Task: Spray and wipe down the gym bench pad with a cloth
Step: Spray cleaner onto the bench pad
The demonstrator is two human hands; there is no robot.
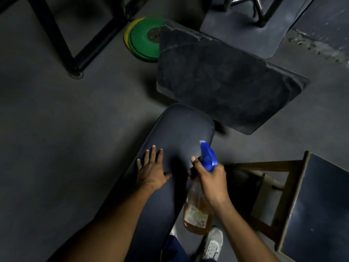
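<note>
A dim gym floor (56, 129) surrounds the dark pad (181, 133), which runs from near to far at centre. The left hand (151, 169) lies flat on the pad, fingers (153, 152) spread open. Just right, the right hand (211, 178) grips a spray bottle (196, 212) by its neck, blue nozzle (206, 156) aimed far over the pad.

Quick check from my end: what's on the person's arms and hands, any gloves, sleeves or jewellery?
Both are bare. The left hand and right hand wear no gloves, and no rings show. Both forearms are uncovered all the way to the bottom edge of the picture, with no sleeve, watch or wristband in sight. Fingernails on the left hand look short and pale.
</note>
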